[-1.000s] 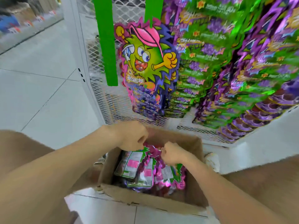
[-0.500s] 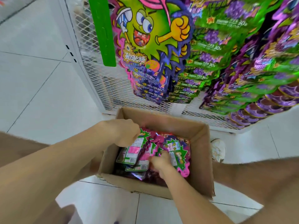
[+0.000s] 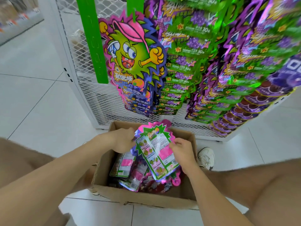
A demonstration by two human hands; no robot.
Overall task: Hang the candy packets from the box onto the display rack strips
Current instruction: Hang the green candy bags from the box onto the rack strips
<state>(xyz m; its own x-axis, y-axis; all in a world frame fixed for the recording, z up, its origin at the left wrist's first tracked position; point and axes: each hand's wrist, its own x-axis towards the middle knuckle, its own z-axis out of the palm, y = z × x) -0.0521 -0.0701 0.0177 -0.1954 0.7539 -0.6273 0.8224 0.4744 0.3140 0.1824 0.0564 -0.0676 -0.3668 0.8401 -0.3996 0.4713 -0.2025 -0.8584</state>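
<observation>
Both hands are on one packet (image 3: pixel 156 152). The left hand (image 3: pixel 123 140) curls round its upper left edge, and the right hand (image 3: pixel 182 152) pinches the right edge, fingers folded over the foil. The packet sits between them, held up over the open box (image 3: pixel 146 201). Its back faces the camera, showing the printed label and a pink panel, and its spiky top is tilted away toward the rack (image 3: pixel 91 98).

Under the hands, loose packets (image 3: pixel 127 167) lie jumbled in the box, mostly backs up, some overlapping.

Ahead of the left hand and higher up, a bare strip (image 3: pixel 92 43) hangs down the white mesh. Just right of it, a second strip (image 3: pixel 132 5) carries hung packets (image 3: pixel 133 62) stacked in a column, with a green cartoon face in a pink cap on the front one. Above the right hand and off to its right, grape packets (image 3: pixel 187 54) in green and purple crowd the rack in several columns.

Right of the right hand, a white shoe (image 3: pixel 206 158) rests on the tiled floor (image 3: pixel 32 103), just beside the box wall.
</observation>
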